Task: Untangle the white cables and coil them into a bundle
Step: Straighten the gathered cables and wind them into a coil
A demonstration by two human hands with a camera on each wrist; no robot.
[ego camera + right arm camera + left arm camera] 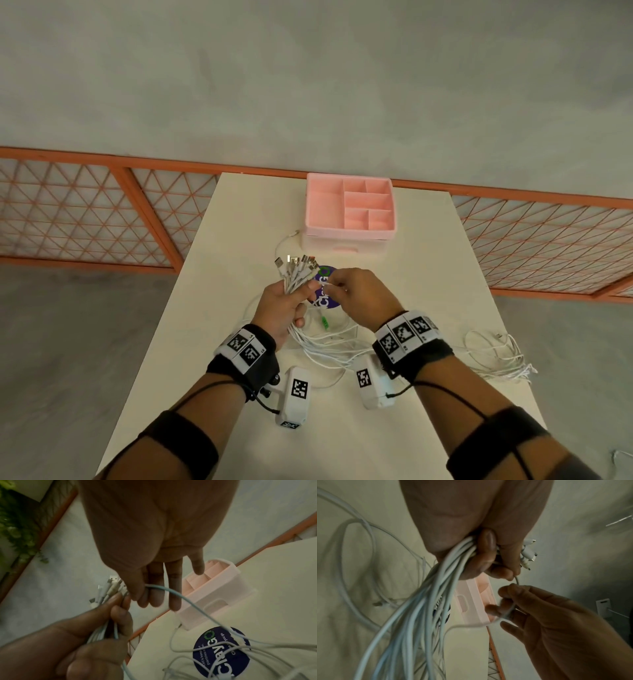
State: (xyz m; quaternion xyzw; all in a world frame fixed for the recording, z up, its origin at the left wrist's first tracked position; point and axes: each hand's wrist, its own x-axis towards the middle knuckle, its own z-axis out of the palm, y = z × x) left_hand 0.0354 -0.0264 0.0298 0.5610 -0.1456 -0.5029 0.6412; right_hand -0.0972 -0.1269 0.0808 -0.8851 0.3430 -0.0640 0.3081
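My left hand (291,301) grips a bunch of white cables (298,274) just below their plug ends, which fan out upward. The cable tails (329,346) hang from my fist and loop on the table. In the left wrist view the strands (426,599) stream down out of my curled fingers (486,550). My right hand (346,291) pinches one single white cable (173,592) between thumb and forefinger, right beside the left fist; its other fingers (175,588) are extended. That strand curves down toward the table.
A pink compartment organiser (349,212) stands at the far middle of the cream table (239,240), with one loose cable (286,241) by it. A purple round sticker (325,287) lies under my hands. Another white cable pile (500,359) lies at the right edge.
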